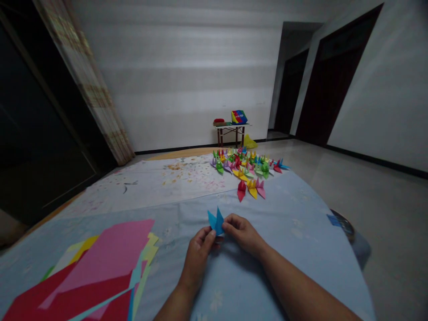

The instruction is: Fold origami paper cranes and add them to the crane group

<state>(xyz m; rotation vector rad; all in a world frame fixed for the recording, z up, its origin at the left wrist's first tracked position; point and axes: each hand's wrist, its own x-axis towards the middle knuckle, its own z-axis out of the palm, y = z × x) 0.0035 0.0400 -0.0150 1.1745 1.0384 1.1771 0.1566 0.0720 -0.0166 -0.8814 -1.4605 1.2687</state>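
Note:
Between my hands, above the cloth-covered table (pixel 187 211), is a blue folded paper crane (pixel 216 222), with two points sticking up. My left hand (pixel 201 244) pinches its lower left side between thumb and fingers. From the right, my right hand (pixel 241 231) grips its other edge with thumb and forefinger. The underside of the paper is hidden by my fingers. Beyond my hands stand a red paper crane (pixel 241 191), a yellow crane (pixel 252 189) and a pink crane (pixel 260 188), close together.
Many colourful paper cranes (pixel 239 162) crowd the table's far right. Coloured paper sheets (pixel 110 249) lie piled at the left front. A stool (pixel 344 225) stands beyond the table's right edge. By the far wall is a small table (pixel 230 126) carrying a colourful box (pixel 239 117).

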